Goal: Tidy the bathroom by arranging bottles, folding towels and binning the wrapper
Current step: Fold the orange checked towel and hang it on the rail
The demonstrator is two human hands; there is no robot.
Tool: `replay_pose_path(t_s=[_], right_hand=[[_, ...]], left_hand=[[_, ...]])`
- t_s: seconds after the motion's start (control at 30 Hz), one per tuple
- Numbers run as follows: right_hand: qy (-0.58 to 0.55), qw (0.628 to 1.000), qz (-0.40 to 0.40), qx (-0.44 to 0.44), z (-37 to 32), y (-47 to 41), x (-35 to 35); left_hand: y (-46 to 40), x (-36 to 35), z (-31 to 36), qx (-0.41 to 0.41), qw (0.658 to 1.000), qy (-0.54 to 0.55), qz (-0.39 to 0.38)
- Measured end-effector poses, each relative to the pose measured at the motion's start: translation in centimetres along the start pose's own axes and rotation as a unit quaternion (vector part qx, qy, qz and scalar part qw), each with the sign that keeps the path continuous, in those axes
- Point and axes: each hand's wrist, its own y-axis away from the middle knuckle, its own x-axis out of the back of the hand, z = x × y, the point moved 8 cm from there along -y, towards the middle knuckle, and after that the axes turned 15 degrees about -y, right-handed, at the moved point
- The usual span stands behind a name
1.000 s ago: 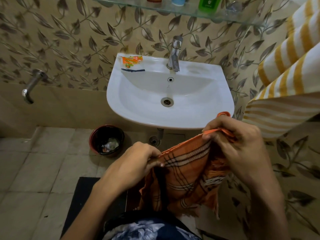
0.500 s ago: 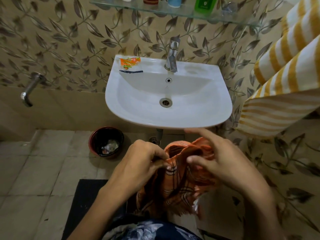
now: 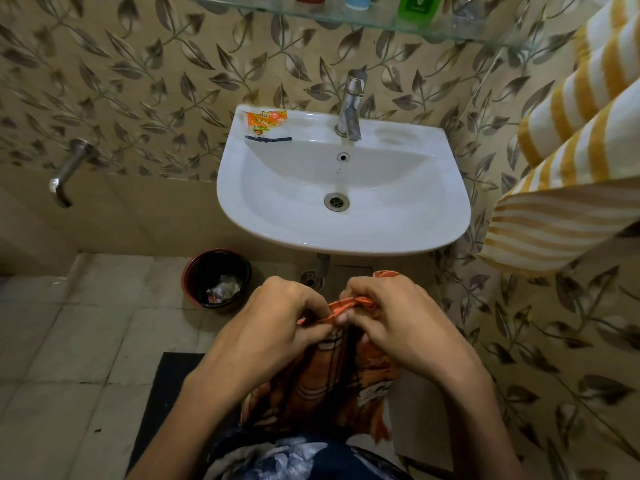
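Observation:
An orange checked towel (image 3: pixel 325 386) hangs in front of me below the sink. My left hand (image 3: pixel 280 320) and my right hand (image 3: pixel 391 317) both pinch its top edge, close together, fingers curled round the cloth. An orange wrapper (image 3: pixel 266 123) lies on the back left corner of the white sink (image 3: pixel 398 233). A dark red bin (image 3: pixel 216 278) with some rubbish in it stands on the floor left of the sink pipe. Bottles, among them a green bottle (image 3: pixel 417 6), stand on the glass shelf (image 3: pixel 346 20) above the tap, cut off by the top edge.
A yellow and white striped towel (image 3: pixel 568 161) hangs at the right wall. A chrome tap (image 3: pixel 349 105) stands at the back of the sink, and a wall spout (image 3: pixel 67 173) sticks out at the left. A black mat (image 3: pixel 166 400) lies on the tiled floor.
My hands have come together, bringing the two ends of the towel's top edge side by side. The towel was stretched wide a second ago and now hangs bunched and doubled.

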Motion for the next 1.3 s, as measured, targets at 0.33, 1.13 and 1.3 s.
replay_pose_path(t_s=[0.33, 1.13, 1.3], right_hand=[[-0.106, 0.987, 0.071, 0.094, -1.5, 1.1, 2.7], [-0.079, 0.981, 0.171, -0.055, 3.2, 3.6, 7.9], [-0.070, 0.997, 0.011, 0.034, -1.7, 2.4, 2.6]], left_hand=[[-0.2, -1.1, -0.1, -0.008, 0.998, 0.008, -0.056], [0.2, 0.9, 1.5, -0.052, 0.998, -0.004, 0.043], [0.2, 0.3, 2.2, -0.074, 0.997, -0.029, 0.014]])
